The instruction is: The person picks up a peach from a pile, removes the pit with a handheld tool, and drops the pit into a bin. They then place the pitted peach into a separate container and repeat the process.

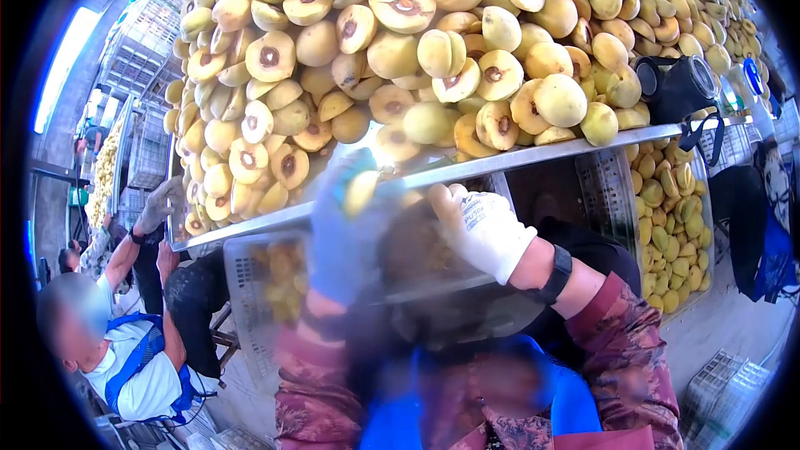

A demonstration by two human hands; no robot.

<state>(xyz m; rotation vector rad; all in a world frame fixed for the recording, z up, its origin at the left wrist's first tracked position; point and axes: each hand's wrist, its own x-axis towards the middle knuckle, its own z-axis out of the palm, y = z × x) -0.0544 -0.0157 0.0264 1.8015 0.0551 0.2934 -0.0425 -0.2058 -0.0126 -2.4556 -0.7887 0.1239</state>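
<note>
My left hand point(340, 233), in a blue glove and smeared by motion, is just over the table's front edge. A yellow peach half point(360, 192) shows at its fingers, closed round it. My right hand point(486, 232) wears a white glove with dark print. Its fingers are curled at the metal edge, and what they hold, if anything, is hidden. Beyond both hands lies a big heap of yellow peaches point(400, 54), mostly cut in halves, some with brown pits showing. The metal table rim point(467, 168) runs between the heap and my body.
Below the rim, crates of peach pieces stand to the left point(250, 279) and right point(673, 233). A black container with a strap point(675, 87) sits on the rim at right. A co-worker point(137, 342) sits at left, one gloved hand point(156, 207) at the table corner. White crates point(725, 396) stand lower right.
</note>
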